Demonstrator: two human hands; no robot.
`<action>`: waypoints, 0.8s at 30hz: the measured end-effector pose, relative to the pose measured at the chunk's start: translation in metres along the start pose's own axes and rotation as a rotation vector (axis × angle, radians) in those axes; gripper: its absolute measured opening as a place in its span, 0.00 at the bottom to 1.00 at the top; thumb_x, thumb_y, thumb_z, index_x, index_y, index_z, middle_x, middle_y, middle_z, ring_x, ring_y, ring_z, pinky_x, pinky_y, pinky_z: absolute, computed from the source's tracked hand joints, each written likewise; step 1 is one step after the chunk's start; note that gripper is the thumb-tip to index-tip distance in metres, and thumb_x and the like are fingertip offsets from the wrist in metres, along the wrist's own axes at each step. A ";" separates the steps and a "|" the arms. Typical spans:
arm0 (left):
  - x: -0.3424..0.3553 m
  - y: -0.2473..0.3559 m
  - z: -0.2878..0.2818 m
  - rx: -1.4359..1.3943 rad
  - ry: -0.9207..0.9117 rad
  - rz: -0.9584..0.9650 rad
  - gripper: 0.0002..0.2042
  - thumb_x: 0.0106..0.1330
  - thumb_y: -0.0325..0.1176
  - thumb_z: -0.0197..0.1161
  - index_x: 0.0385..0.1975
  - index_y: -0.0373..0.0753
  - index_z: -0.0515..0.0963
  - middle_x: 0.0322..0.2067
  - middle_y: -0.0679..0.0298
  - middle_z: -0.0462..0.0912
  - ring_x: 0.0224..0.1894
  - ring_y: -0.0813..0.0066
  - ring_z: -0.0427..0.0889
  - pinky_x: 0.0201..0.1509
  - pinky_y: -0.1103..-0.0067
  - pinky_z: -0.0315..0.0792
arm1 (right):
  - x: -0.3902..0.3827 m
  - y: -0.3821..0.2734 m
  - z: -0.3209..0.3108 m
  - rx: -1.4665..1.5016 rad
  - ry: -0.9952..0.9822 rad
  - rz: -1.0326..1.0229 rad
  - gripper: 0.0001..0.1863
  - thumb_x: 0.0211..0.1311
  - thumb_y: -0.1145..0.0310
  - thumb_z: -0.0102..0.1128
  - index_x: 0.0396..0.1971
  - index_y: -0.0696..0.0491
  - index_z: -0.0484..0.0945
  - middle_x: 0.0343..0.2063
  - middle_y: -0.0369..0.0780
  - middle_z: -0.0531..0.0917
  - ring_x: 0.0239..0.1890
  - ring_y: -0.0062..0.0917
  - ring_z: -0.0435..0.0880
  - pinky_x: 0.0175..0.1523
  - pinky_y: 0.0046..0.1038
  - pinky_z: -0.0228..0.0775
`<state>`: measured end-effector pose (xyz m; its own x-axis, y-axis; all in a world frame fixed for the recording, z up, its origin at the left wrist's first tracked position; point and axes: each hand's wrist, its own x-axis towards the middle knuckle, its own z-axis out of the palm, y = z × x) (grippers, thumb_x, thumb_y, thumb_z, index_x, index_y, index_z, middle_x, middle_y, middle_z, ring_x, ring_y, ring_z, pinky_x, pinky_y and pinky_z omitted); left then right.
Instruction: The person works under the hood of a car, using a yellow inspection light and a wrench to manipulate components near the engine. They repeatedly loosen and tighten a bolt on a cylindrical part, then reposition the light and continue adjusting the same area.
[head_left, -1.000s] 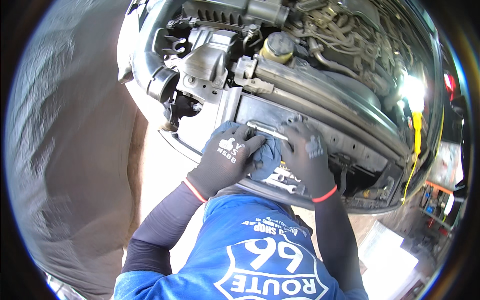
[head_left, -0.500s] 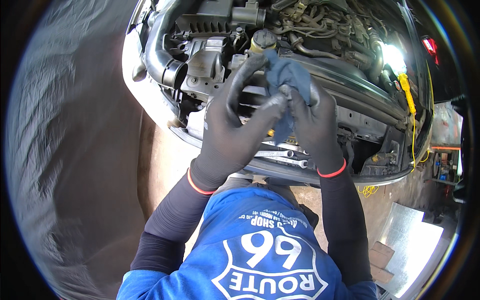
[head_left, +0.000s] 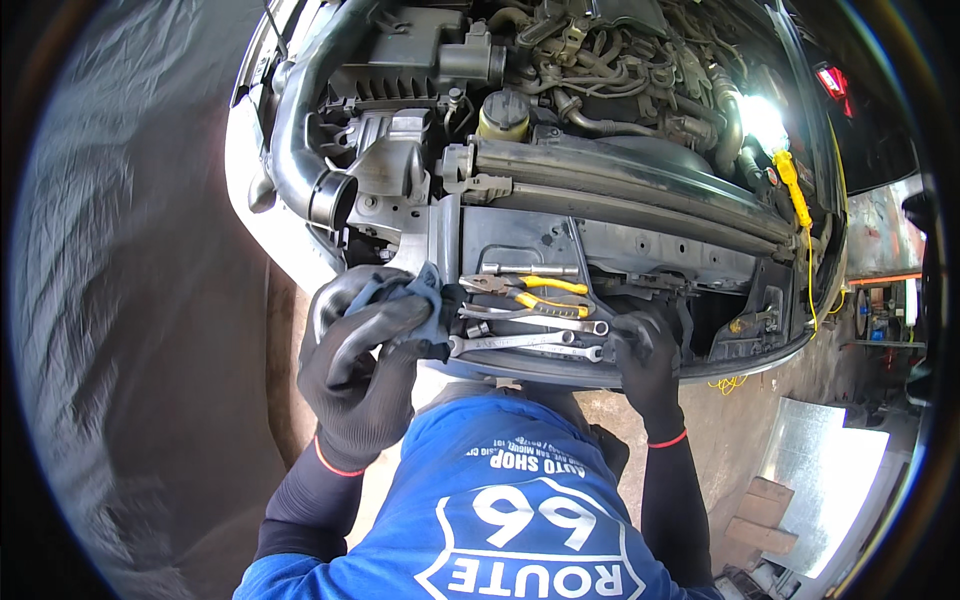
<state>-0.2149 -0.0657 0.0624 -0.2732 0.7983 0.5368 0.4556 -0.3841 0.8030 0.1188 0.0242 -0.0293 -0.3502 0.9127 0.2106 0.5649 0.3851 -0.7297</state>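
Observation:
My left hand, in a black glove, is closed around a crumpled blue rag at the left end of the tools. Beside the right ends of the wrenches, my gloved right hand has its fingers curled downward; whatever they hold, if anything, is hidden. Between the hands, on the car's open front, lie pliers with yellow and black handles and a combination wrench. Other wrenches lie close to it, and a metal bar lies behind the pliers.
Ahead is the open engine bay, with a black intake tube at left and a capped reservoir. A lit yellow work lamp hangs at right, its cord trailing down. A dark cover drapes along the left.
Both hands were together at the rag over the engine bay's front. They have parted: the left lowered leftward with the rag, the right came down beside the wrenches. The tools are now uncovered.

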 end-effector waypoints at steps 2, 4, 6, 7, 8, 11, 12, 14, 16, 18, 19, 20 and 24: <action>-0.002 -0.010 0.012 -0.131 0.102 -0.017 0.13 0.64 0.18 0.65 0.48 0.28 0.82 0.52 0.49 0.83 0.57 0.56 0.83 0.64 0.64 0.75 | 0.017 -0.002 0.007 -0.239 0.037 -0.141 0.11 0.66 0.72 0.69 0.47 0.55 0.84 0.45 0.42 0.86 0.49 0.37 0.86 0.57 0.38 0.79; -0.004 -0.025 0.032 -0.195 0.157 -0.068 0.13 0.66 0.19 0.65 0.50 0.28 0.81 0.54 0.49 0.81 0.56 0.56 0.83 0.64 0.65 0.75 | 0.047 -0.011 0.017 -0.238 -0.038 -0.202 0.13 0.63 0.70 0.70 0.47 0.54 0.83 0.45 0.43 0.86 0.50 0.40 0.85 0.59 0.41 0.77; -0.002 -0.046 0.041 0.011 -0.151 -0.142 0.16 0.68 0.26 0.69 0.54 0.32 0.81 0.55 0.44 0.81 0.56 0.49 0.83 0.63 0.63 0.75 | 0.079 -0.021 0.034 -0.270 -0.184 -0.265 0.13 0.61 0.69 0.70 0.45 0.52 0.83 0.44 0.43 0.85 0.50 0.42 0.85 0.59 0.44 0.76; -0.004 -0.055 0.049 0.016 -0.293 -0.235 0.18 0.67 0.30 0.71 0.55 0.33 0.82 0.55 0.43 0.81 0.56 0.46 0.82 0.63 0.61 0.76 | 0.094 -0.025 0.043 -0.302 -0.298 -0.312 0.12 0.60 0.70 0.70 0.44 0.52 0.83 0.44 0.43 0.85 0.50 0.41 0.85 0.58 0.44 0.76; -0.009 -0.062 0.055 0.232 -0.392 -0.169 0.21 0.65 0.34 0.73 0.57 0.34 0.81 0.56 0.42 0.81 0.57 0.43 0.81 0.64 0.59 0.74 | 0.104 -0.029 0.050 -0.309 -0.354 -0.422 0.11 0.59 0.70 0.70 0.42 0.51 0.83 0.44 0.43 0.85 0.50 0.41 0.85 0.57 0.44 0.76; -0.026 -0.075 0.070 0.506 -0.453 -0.112 0.29 0.57 0.41 0.77 0.59 0.37 0.82 0.60 0.41 0.78 0.63 0.38 0.75 0.66 0.53 0.71 | 0.120 -0.035 0.069 -0.646 -0.506 -0.512 0.09 0.59 0.67 0.67 0.39 0.50 0.84 0.39 0.42 0.86 0.45 0.40 0.87 0.53 0.43 0.77; -0.032 -0.078 0.073 0.520 -0.417 -0.096 0.29 0.57 0.41 0.78 0.59 0.38 0.83 0.61 0.42 0.78 0.63 0.38 0.75 0.66 0.53 0.71 | 0.124 -0.034 0.072 -0.718 -0.569 -0.541 0.09 0.60 0.67 0.66 0.39 0.50 0.85 0.38 0.43 0.86 0.45 0.39 0.87 0.52 0.43 0.77; -0.040 -0.082 0.076 0.528 -0.384 -0.099 0.29 0.57 0.41 0.78 0.59 0.39 0.83 0.61 0.42 0.78 0.64 0.39 0.75 0.67 0.54 0.70 | 0.128 -0.030 0.073 -0.615 -0.664 -0.462 0.09 0.62 0.66 0.65 0.39 0.51 0.85 0.36 0.43 0.87 0.44 0.39 0.88 0.50 0.44 0.78; -0.045 -0.086 0.075 0.512 -0.354 -0.126 0.29 0.57 0.41 0.78 0.59 0.41 0.83 0.61 0.43 0.78 0.65 0.39 0.75 0.67 0.54 0.70 | 0.135 -0.025 0.067 -0.522 -0.725 -0.406 0.09 0.62 0.66 0.64 0.40 0.52 0.85 0.37 0.46 0.87 0.43 0.42 0.89 0.50 0.45 0.79; -0.048 -0.088 0.074 0.501 -0.349 -0.126 0.29 0.56 0.42 0.79 0.59 0.42 0.84 0.62 0.43 0.78 0.65 0.39 0.75 0.67 0.54 0.69 | 0.143 -0.021 0.057 -0.445 -0.832 -0.247 0.10 0.62 0.67 0.63 0.41 0.53 0.85 0.38 0.49 0.88 0.44 0.44 0.89 0.50 0.47 0.80; -0.048 -0.090 0.073 0.494 -0.342 -0.131 0.29 0.56 0.42 0.79 0.59 0.42 0.84 0.62 0.43 0.78 0.65 0.39 0.75 0.67 0.53 0.69 | 0.149 -0.020 0.051 -0.385 -0.845 -0.230 0.10 0.63 0.68 0.64 0.42 0.54 0.84 0.39 0.50 0.88 0.43 0.45 0.89 0.50 0.45 0.81; -0.049 -0.092 0.072 0.447 -0.346 -0.156 0.32 0.55 0.46 0.80 0.60 0.43 0.83 0.64 0.43 0.77 0.65 0.38 0.75 0.67 0.52 0.70 | 0.155 -0.021 0.045 -0.303 -0.784 -0.289 0.11 0.63 0.69 0.64 0.44 0.55 0.84 0.39 0.52 0.88 0.43 0.46 0.88 0.50 0.43 0.81; -0.055 -0.097 0.070 0.454 -0.238 -0.077 0.45 0.48 0.58 0.83 0.66 0.41 0.78 0.69 0.38 0.70 0.68 0.32 0.72 0.70 0.46 0.68 | 0.215 -0.013 0.012 0.047 -0.644 -0.177 0.13 0.65 0.73 0.66 0.49 0.56 0.84 0.41 0.46 0.88 0.45 0.36 0.88 0.53 0.36 0.80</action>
<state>-0.1846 -0.0402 -0.0633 -0.1439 0.9202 0.3640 0.7777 -0.1223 0.6166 0.0268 0.2132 0.0176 -0.8189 0.5669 -0.0893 0.4295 0.5021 -0.7506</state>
